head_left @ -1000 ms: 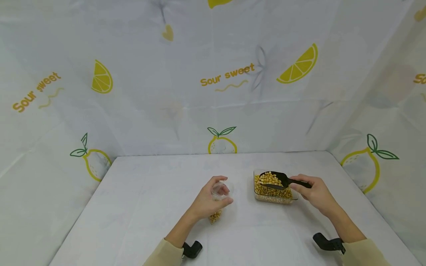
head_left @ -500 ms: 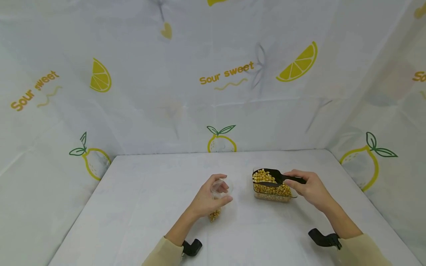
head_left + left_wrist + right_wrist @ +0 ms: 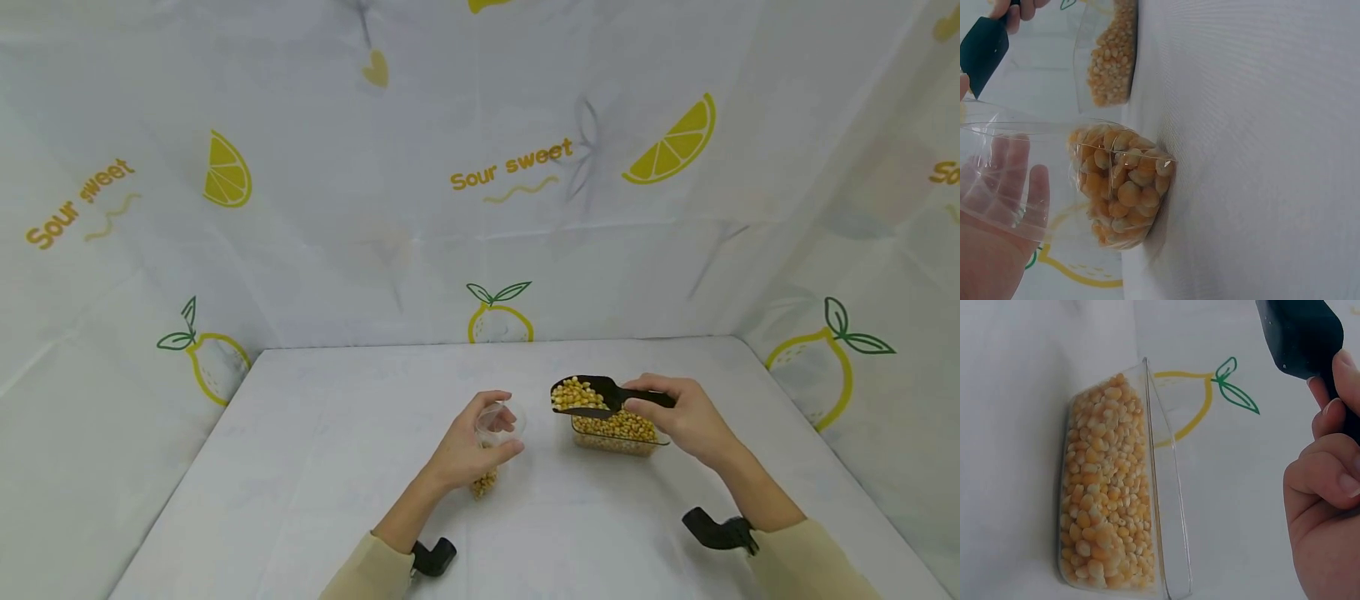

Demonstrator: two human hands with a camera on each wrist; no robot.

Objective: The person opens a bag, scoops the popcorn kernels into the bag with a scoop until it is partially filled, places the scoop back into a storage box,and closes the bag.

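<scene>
My right hand (image 3: 693, 421) grips the handle of a black scoop (image 3: 613, 395). Yellow corn kernels (image 3: 577, 395) fill the scoop, which is raised over the left part of a clear rectangular container (image 3: 656, 442). In the right wrist view, loose corn (image 3: 1110, 487) fills much of that container, below its rim. Left of it, my left hand (image 3: 463, 450) curls round the upper part of a clear plastic bag (image 3: 1125, 156), whose round mouth faces up. Corn kernels (image 3: 1129, 194) lie in the bag's bottom, down at the white tabletop.
A white cloth covers the table (image 3: 337, 458). White sheets printed with lemons (image 3: 501, 327) and lettering hang behind and at both sides. Black wrist mounts (image 3: 435, 557) sit at both sleeves.
My right hand has lifted the loaded scoop up and leftward out of the corn, toward the bag. My left hand and the bag have stayed in place.
</scene>
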